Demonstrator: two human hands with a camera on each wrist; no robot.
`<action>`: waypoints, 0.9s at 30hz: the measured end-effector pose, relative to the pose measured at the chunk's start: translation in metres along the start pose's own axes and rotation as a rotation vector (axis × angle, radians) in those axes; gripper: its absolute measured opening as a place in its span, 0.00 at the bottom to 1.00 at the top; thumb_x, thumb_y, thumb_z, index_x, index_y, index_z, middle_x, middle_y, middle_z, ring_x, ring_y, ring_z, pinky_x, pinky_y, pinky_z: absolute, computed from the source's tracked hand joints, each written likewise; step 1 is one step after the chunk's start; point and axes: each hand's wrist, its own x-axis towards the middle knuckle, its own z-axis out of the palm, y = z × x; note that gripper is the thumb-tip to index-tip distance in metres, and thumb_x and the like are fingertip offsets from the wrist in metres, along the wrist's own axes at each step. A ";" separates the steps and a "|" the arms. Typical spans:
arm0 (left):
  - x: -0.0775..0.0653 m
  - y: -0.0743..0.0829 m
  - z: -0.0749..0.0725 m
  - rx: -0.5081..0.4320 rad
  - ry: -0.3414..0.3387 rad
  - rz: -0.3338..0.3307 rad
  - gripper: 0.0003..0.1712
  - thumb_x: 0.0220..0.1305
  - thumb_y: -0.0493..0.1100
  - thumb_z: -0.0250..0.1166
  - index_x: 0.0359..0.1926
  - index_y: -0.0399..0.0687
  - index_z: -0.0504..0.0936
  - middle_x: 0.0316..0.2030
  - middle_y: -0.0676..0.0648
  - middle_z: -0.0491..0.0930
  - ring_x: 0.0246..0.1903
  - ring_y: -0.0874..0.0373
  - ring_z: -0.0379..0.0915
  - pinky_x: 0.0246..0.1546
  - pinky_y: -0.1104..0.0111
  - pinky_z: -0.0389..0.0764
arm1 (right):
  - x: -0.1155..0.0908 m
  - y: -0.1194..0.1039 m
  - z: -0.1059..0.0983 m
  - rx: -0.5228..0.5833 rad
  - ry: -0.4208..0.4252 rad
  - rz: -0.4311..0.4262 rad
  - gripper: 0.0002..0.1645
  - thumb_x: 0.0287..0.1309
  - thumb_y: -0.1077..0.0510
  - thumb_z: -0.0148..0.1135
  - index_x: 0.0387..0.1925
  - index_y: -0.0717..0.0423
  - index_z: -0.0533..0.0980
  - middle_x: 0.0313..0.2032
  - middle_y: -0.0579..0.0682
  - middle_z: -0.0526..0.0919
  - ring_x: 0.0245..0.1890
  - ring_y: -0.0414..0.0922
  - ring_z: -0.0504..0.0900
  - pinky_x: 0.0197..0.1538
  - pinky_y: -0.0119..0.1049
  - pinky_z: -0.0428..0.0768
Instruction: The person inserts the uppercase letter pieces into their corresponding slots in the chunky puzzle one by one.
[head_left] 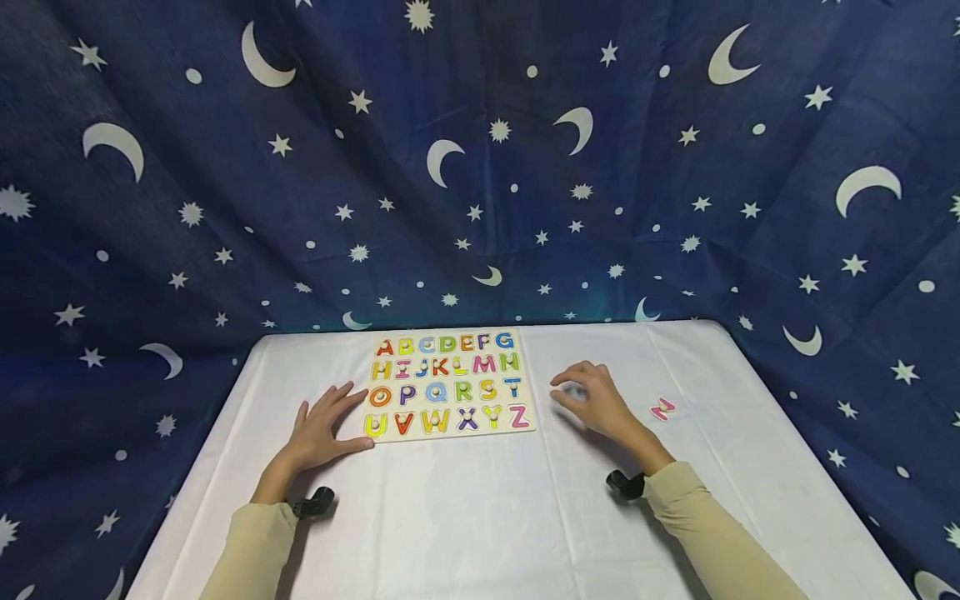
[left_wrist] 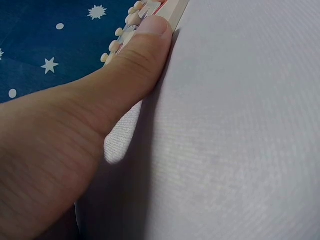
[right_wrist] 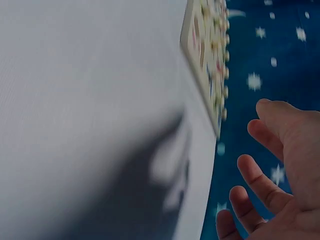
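A wooden alphabet puzzle board (head_left: pixel 454 439) with colorful knobbed letters lies at the back middle of the table. My left hand (head_left: pixel 321 431) rests at the board's left side with fingers spread; in the left wrist view its thumb (left_wrist: pixel 142 52) touches the board's edge. To the right of the board, my right hand (head_left: pixel 600 406) hovers above the cloth with fingers loosely bent. The right wrist view shows nothing between its fingers (right_wrist: pixel 265 187). A loose pink letter piece (head_left: pixel 662 409), shaped like a Z or N, lies right of this hand. A pink Z (head_left: pixel 518 416) marks the board's lower right corner.
A white cloth (head_left: pixel 465 525) covers the table. Behind it hangs a dark blue curtain (head_left: pixel 525 233) with moons and stars, meeting the table's back edge. Each wrist wears a small black camera.
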 end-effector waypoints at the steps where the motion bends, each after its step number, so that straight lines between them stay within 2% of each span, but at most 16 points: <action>1: 0.000 0.000 0.000 0.000 -0.003 -0.004 0.57 0.46 0.66 0.80 0.74 0.52 0.70 0.77 0.35 0.57 0.77 0.32 0.42 0.72 0.30 0.30 | -0.003 0.005 -0.006 0.000 0.016 0.000 0.10 0.56 0.60 0.77 0.41 0.55 0.87 0.42 0.55 0.84 0.47 0.57 0.75 0.49 0.50 0.70; 6: -0.001 0.004 -0.004 0.001 -0.022 -0.020 0.57 0.47 0.66 0.80 0.75 0.52 0.69 0.77 0.35 0.57 0.78 0.33 0.41 0.72 0.29 0.30 | -0.017 0.030 -0.035 -0.018 0.085 0.022 0.10 0.58 0.62 0.75 0.42 0.58 0.87 0.44 0.58 0.85 0.48 0.59 0.77 0.49 0.51 0.69; 15: -0.001 0.006 -0.004 -0.004 -0.025 -0.007 0.57 0.47 0.66 0.80 0.74 0.51 0.69 0.77 0.35 0.56 0.78 0.32 0.41 0.72 0.30 0.30 | -0.047 0.068 -0.073 -0.094 0.169 0.072 0.14 0.56 0.65 0.75 0.45 0.61 0.85 0.43 0.61 0.86 0.41 0.60 0.79 0.43 0.45 0.67; 22: 0.001 0.003 -0.002 0.005 -0.030 -0.009 0.56 0.48 0.66 0.80 0.75 0.52 0.69 0.78 0.35 0.56 0.78 0.32 0.40 0.72 0.30 0.30 | -0.071 0.091 -0.093 -0.138 0.144 0.191 0.15 0.58 0.63 0.74 0.47 0.61 0.85 0.45 0.66 0.84 0.41 0.61 0.79 0.42 0.47 0.67; 27: 0.001 0.000 -0.002 0.006 -0.031 -0.009 0.56 0.48 0.66 0.80 0.75 0.53 0.69 0.78 0.36 0.56 0.78 0.33 0.40 0.72 0.29 0.30 | -0.080 0.102 -0.096 -0.172 0.124 0.224 0.15 0.55 0.61 0.76 0.45 0.61 0.85 0.45 0.67 0.84 0.40 0.62 0.81 0.43 0.50 0.70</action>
